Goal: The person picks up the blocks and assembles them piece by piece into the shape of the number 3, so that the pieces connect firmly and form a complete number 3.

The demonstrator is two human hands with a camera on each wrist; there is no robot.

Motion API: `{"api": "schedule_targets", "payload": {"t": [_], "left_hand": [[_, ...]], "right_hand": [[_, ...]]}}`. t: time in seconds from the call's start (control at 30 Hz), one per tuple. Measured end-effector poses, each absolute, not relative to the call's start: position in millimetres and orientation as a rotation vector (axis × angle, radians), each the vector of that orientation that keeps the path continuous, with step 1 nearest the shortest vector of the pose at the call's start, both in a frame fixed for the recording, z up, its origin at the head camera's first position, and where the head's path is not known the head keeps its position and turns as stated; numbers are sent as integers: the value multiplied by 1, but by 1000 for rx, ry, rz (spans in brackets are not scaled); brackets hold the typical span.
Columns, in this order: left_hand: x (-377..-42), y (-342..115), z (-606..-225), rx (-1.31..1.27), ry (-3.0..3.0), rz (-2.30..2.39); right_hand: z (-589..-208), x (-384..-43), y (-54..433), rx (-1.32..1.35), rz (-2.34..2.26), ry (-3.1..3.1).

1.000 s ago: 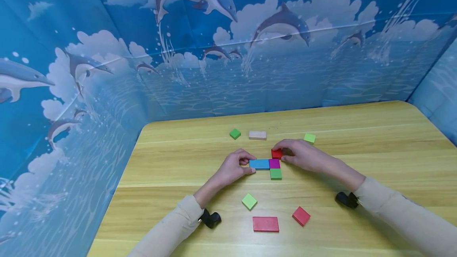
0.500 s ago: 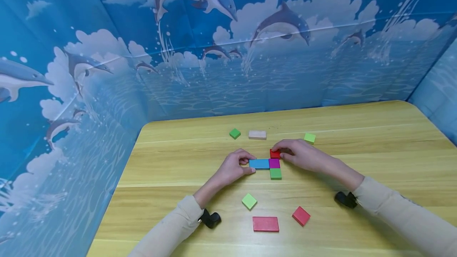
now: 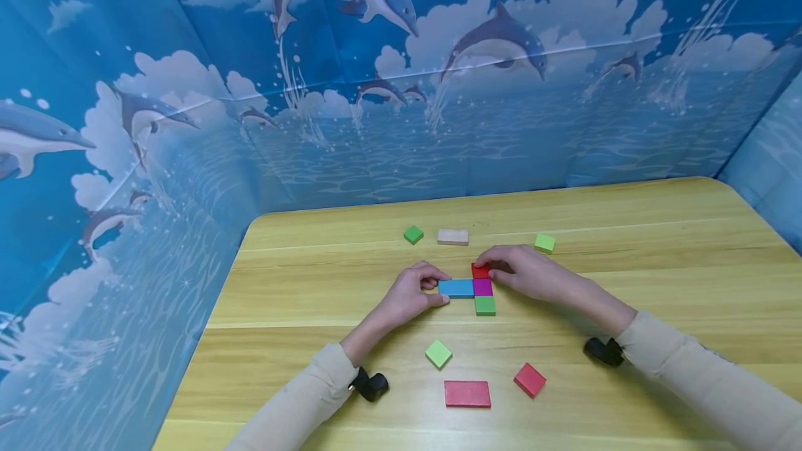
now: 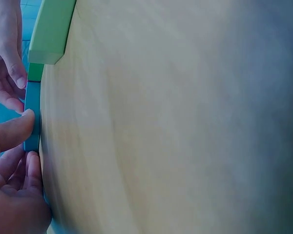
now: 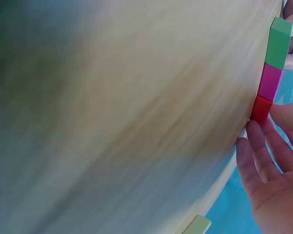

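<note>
My left hand (image 3: 410,294) pinches the left end of a flat blue rectangular block (image 3: 456,288) between thumb and fingers. A purple square block (image 3: 482,287) adjoins the blue one's right end, and a green square block (image 3: 485,305) lies against its near side. With thumb and fingertips, my right hand (image 3: 529,274) grips a red square block (image 3: 479,271) at the purple block's far side. In the right wrist view the red block (image 5: 261,109), purple block (image 5: 270,81) and green block (image 5: 278,44) form one row, with my right fingers at the red end.
On the wooden table (image 3: 301,367), a dark green block (image 3: 413,234), a pale pinkish block (image 3: 453,236) and a light green block (image 3: 545,242) lie farther back. Nearer are another light green block (image 3: 438,353), a red rectangle (image 3: 467,394) and a red square (image 3: 530,380).
My right hand has slid the red block slightly left, so it now sits lined up behind the purple block. My left hand stays on the blue block.
</note>
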State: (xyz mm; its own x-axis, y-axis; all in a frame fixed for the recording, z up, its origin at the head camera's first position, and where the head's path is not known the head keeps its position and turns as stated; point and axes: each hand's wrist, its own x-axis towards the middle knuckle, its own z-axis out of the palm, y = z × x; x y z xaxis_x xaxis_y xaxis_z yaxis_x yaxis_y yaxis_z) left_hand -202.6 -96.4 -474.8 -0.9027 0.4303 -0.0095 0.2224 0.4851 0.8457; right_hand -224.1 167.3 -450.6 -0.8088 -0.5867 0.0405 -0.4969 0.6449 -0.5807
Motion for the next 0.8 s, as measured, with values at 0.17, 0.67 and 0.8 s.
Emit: {"api": "schedule_targets", "payload": {"t": [0.17,0.67,0.8], "left_hand": [[-203,-96,-475,555,2515,1379],[-203,-96,-475,558,2516,1379],[-203,-96,-475,556,2512,1383]], "right_hand": [[-450,-224,167,-905,-886,2699],[-450,-223,166,-901,-902,2681],[-450,-221,166,-900,-918,2692]]}}
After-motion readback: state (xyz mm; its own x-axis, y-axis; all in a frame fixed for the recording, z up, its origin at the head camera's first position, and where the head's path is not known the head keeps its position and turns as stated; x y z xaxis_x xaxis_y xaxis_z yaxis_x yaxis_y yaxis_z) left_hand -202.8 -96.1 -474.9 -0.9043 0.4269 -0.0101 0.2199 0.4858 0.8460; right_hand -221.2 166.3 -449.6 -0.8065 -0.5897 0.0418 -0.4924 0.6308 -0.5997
